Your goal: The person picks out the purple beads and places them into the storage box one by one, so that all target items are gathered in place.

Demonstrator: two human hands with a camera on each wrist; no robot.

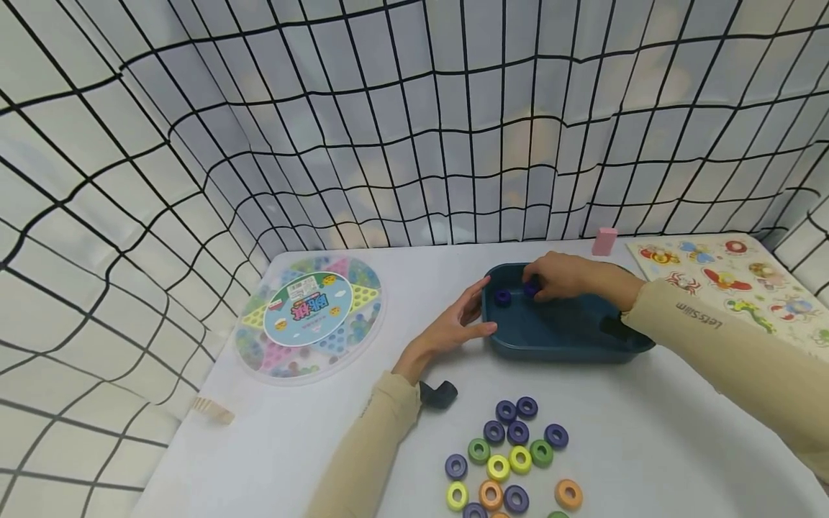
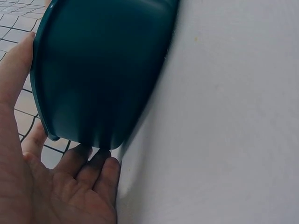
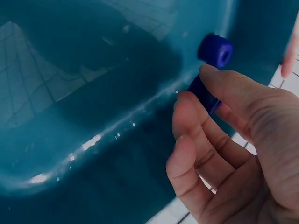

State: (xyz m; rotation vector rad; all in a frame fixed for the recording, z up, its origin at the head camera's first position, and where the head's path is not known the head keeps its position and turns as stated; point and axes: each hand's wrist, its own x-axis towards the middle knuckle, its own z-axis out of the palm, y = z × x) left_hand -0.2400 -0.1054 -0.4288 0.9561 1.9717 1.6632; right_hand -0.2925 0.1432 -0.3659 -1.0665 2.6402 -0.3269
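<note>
A dark teal tray (image 1: 550,352) lies on the table, with my left hand (image 1: 456,320) holding its left end. In the left wrist view the left fingertips touch the tray's outer wall (image 2: 103,79) and the thumb lies along its rim. Over the inside of the tray, my right hand (image 1: 563,279) pinches a purple ring bead (image 3: 204,95) between thumb and fingers. Another purple ring bead (image 1: 502,297) sits in the tray's left end, right beside the pinched one.
Several purple, green, yellow and orange ring beads (image 1: 498,467) lie in front of the tray. A round game box (image 1: 311,309) is at left, near a dark curved piece (image 1: 438,395) and a wooden piece (image 1: 214,410). A pink block (image 1: 604,242) and picture board (image 1: 732,280) lie behind right. Black netting (image 1: 414,129) surrounds the table.
</note>
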